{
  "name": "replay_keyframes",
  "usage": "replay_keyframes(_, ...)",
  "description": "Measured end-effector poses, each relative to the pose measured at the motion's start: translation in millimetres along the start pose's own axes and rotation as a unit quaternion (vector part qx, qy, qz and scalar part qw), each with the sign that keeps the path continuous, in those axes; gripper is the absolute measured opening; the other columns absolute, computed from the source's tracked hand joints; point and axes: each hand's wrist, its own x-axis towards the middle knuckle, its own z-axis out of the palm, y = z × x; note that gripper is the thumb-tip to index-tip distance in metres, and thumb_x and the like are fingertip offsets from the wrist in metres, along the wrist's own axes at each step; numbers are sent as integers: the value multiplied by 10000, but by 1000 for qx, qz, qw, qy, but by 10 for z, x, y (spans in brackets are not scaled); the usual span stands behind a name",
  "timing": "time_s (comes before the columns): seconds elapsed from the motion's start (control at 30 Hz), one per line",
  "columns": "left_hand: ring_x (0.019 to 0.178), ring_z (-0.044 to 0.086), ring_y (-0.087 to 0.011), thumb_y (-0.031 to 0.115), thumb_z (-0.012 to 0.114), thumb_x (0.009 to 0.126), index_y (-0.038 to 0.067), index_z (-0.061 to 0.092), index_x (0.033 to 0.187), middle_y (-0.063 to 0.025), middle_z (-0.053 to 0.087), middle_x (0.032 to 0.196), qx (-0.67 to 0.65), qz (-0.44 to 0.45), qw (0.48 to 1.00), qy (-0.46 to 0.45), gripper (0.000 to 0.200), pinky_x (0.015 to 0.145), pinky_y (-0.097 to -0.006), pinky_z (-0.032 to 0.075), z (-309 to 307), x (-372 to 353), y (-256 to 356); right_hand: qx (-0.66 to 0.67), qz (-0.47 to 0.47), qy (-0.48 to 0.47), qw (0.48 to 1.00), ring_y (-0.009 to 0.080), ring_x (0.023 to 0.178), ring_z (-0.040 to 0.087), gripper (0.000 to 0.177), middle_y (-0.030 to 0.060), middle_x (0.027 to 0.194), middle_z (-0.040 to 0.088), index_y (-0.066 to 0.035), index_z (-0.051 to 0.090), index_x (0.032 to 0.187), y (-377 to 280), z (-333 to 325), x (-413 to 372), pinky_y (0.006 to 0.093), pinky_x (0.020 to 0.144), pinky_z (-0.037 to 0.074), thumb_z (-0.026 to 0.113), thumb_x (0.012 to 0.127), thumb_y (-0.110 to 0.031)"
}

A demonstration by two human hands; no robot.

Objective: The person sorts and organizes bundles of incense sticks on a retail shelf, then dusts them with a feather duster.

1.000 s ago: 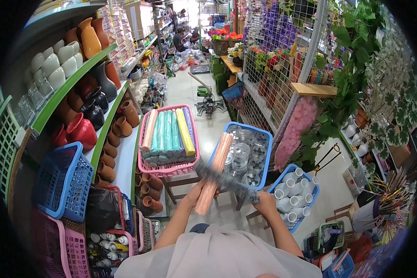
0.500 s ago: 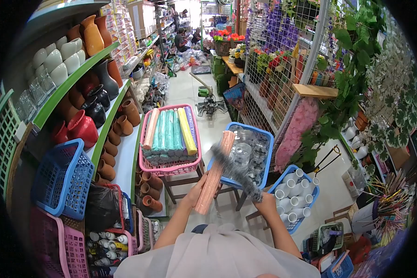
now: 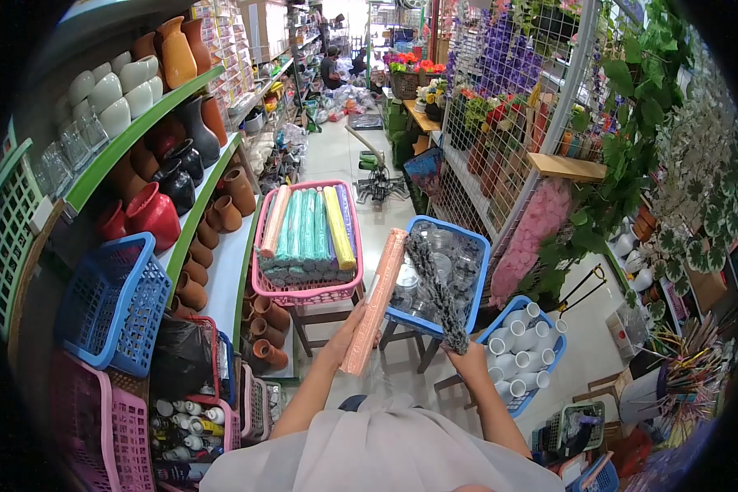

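Bright far end, dark rim, bowed lines

We find the strongest light at the far opening [image 3: 353, 15], burnt out to white. The tiled floor [image 3: 329, 156] returns a pale sheen. We note dimness about the pink plastic basket [image 3: 127, 435], lower left. The green shelf edge [image 3: 139, 135] bows with lens distortion; black vignetting closes the corners. The distant seated person [image 3: 331, 72] lacks detail. We record the salmon-pink bundle [image 3: 375, 303] and dark grey bristly bundle [image 3: 439, 293] as acceptably sharp.

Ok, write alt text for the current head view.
A person's left hand holds a long peach roll, and the right hand a dark brush-like object. Ahead in a cluttered aisle are a pink basket of coloured rolls and a blue basket of clear containers; pots fill shelves at left.
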Motion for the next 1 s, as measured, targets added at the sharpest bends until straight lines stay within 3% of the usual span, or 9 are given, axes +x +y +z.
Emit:
replay_keyframes(0.03, 724, 556, -134, 480, 421, 961, 35, 491, 1175, -43, 563, 909, -7, -1, 999, 48, 499, 597, -264, 503, 196, -56, 61, 0, 0, 0, 1000, 391, 712, 614, 197, 190, 730, 633, -40, 648, 748, -36, -43, -14, 452, 633, 489, 698, 678, -218)
replay_keyframes(0.13, 720, 559, -147, 467, 390, 975, 21, 488, 1164, -61, 559, 946, 58, 50, 996, -44, 494, 602, -268, 508, 19, 7, 67, -137, -165, -73, 974, 382, 703, 618, 199, 184, 717, 630, -41, 648, 744, -83, -185, -15, 452, 628, 488, 705, 669, -217)
replay_keyframes(0.33, 800, 603, -185, 411, 328, 1005, 207, 192, 1465, -134, 570, 1051, 18, 26, 999, -8, 521, 679, -320, 538, 126, -32, 54, -46, -60, -12, 997, 377, 706, 626, 200, 170, 716, 638, -73, 673, 784, -86, -152, -4, 456, 633, 492, 684, 701, -255)
replay_keyframes(0.4, 792, 604, -179, 451, 361, 986, 199, 188, 1451, -107, 565, 1024, 70, 59, 995, -31, 556, 666, -302, 547, 145, 28, 28, -150, -222, -103, 958, 383, 702, 629, 200, 164, 712, 645, -81, 676, 805, -85, -241, 1, 463, 643, 498, 670, 722, -263)
replay_keyframes(0.57, 772, 618, -160, 413, 404, 986, 60, 477, 1249, -91, 614, 981, 11, -39, 999, 10, 446, 662, -272, 537, 109, 80, -5, -85, -93, -43, 991, 391, 726, 629, 199, 167, 741, 653, -84, 671, 845, -36, -171, -13, 469, 645, 498, 665, 712, -232)
replay_keyframes(0.63, 758, 613, -155, 418, 410, 983, 62, 477, 1257, -85, 610, 969, 18, -48, 998, 44, 453, 656, -271, 534, 115, 59, -26, -34, -53, -18, 998, 395, 712, 631, 201, 162, 717, 655, -65, 670, 807, -24, -189, -43, 469, 639, 496, 659, 737, -253)
replay_keyframes(0.73, 735, 592, -144, 423, 422, 979, 93, 421, 1344, -81, 594, 938, 20, -7, 998, 52, 492, 635, -274, 521, 305, -13, 48, -146, -206, -106, 962, 392, 746, 626, 199, 181, 772, 649, -90, 671, 843, -9, -249, -31, 462, 657, 500, 680, 680, -203)
replay_keyframes(0.93, 781, 601, -149, 396, 384, 995, 128, 298, 1426, -99, 603, 978, 26, -10, 1000, 14, 515, 657, -275, 538, 279, 14, 28, -34, 1, -44, 998, 386, 757, 630, 214, 178, 777, 649, -90, 671, 848, -9, -177, -34, 461, 667, 500, 691, 682, -224)
replay_keyframes(1.0, 814, 602, -155, 398, 348, 1003, 142, 267, 1443, -104, 605, 982, -20, 17, 997, -76, 516, 688, -276, 538, 182, 48, -9, -152, -221, -97, 958, 385, 687, 630, 248, 186, 695, 642, -35, 671, 771, 9, -217, -24, 461, 622, 485, 665, 724, -279)
